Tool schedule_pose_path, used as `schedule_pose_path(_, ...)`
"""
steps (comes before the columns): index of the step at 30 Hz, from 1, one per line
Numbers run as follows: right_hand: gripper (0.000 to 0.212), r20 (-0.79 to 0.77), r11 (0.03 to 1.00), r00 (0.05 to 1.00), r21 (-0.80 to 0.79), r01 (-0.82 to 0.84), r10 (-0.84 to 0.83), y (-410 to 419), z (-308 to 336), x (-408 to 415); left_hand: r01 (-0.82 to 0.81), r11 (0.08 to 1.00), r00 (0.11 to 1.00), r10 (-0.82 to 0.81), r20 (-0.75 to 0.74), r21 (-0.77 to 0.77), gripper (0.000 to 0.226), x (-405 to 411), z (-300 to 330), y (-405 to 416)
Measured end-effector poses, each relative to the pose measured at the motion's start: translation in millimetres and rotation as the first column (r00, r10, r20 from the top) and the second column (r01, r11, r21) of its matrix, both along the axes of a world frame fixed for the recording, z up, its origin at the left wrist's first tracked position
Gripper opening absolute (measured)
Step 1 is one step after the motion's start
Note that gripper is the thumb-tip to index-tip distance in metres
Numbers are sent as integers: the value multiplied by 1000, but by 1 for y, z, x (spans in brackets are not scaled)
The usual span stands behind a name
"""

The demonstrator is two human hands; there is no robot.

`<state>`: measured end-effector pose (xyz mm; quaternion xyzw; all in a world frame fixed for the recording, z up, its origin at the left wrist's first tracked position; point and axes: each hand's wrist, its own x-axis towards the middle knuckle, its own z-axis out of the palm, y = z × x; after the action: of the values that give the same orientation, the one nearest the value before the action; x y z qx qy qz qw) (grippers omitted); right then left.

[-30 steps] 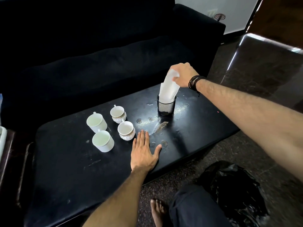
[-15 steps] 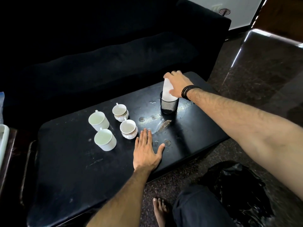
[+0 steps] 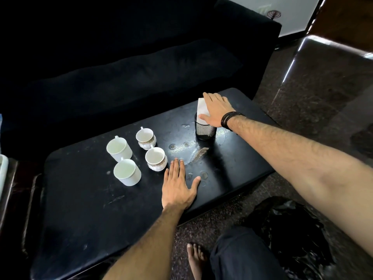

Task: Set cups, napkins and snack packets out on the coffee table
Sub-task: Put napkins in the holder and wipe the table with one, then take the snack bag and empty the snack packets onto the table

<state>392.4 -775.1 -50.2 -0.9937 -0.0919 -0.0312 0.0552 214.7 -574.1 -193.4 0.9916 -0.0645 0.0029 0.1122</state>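
Note:
Several white cups stand in a cluster on the black coffee table [image 3: 90, 209]: two plain ones [image 3: 119, 148] [image 3: 127, 172] and two with patterned bands [image 3: 145, 137] [image 3: 155, 158]. To their right is a black mesh holder [image 3: 204, 131] with white napkins [image 3: 200, 107] standing in it. My right hand [image 3: 217, 110] lies over the napkins' top, thumb on their front face, pressing them into the holder. My left hand [image 3: 178, 186] rests flat on the table, fingers spread, just right of the nearest patterned cup. No snack packets are in view.
A black sofa [image 3: 121, 77] runs along the table's far side. A black plastic bag [image 3: 288, 229] lies on the floor at the right, beside my knee and bare foot [image 3: 196, 257]. A white container [image 3: 3, 172] shows at the left edge.
My right hand has come down with the napkins, pushing them deeper into the mesh holder, and now lies flatter over them. My left hand has stayed in place on the table.

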Motion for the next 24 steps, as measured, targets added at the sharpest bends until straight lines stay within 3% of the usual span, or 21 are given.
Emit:
schedule_pose_path(15,91,-11,999,999,-14,51,-51,4,23,-23,63,998,997,-62,-49,25,88,-6,13,-5)
schedule_pose_path(19,89,-12,1000,1000,-1,27,-27,25,33,-37,121,992,992,-120,38,-28,84,-2,47,-12)
schedule_pose_path(24,84,6,997,998,37,-68,68,81,53,-55,62,998,990,-57,126,-33,80,10,108,37)
